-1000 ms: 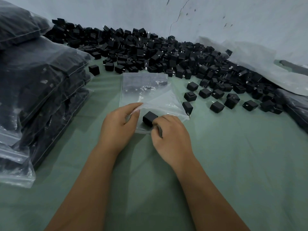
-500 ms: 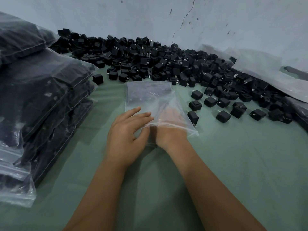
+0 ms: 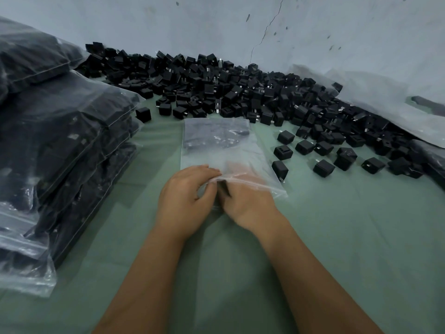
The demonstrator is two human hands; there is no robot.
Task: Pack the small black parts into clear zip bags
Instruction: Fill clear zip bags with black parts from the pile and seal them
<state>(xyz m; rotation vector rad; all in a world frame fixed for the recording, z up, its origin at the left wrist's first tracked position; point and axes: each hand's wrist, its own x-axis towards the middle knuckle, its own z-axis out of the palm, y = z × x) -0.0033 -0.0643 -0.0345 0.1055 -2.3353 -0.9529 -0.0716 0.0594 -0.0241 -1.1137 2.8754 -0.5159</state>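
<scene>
Head view, looking down at a green cloth-covered desk (image 3: 337,237): both hands meet at the near mouth of a clear flat plastic zip bag (image 3: 216,145) lying in the middle. The left hand (image 3: 185,196) has its fingers (image 3: 204,171) curled and pinching the near-left lip of the bag. The right hand (image 3: 248,203) sits partly inside the opening, its fingers seen hazily through the film; something dark shows at the mouth between the two hands, but whether the right fingers are closed on a part I cannot tell. A few dark shapes already lie at the far end of the bag.

Loose small black cube-shaped parts (image 3: 240,92) are heaped along the far side against the pale wall (image 3: 216,25), with scattered ones (image 3: 304,147) just right of the bag. Filled clear bags of black parts (image 3: 60,141) are stacked at the left.

To load well, I judge the left hand should keep the lip lifted and taut so the mouth stays wide. The right should push each part deep toward the far end before releasing, so nothing crowds the zip track. The thin film will likely cling and fold, so a firm grip on the lip matters.
</scene>
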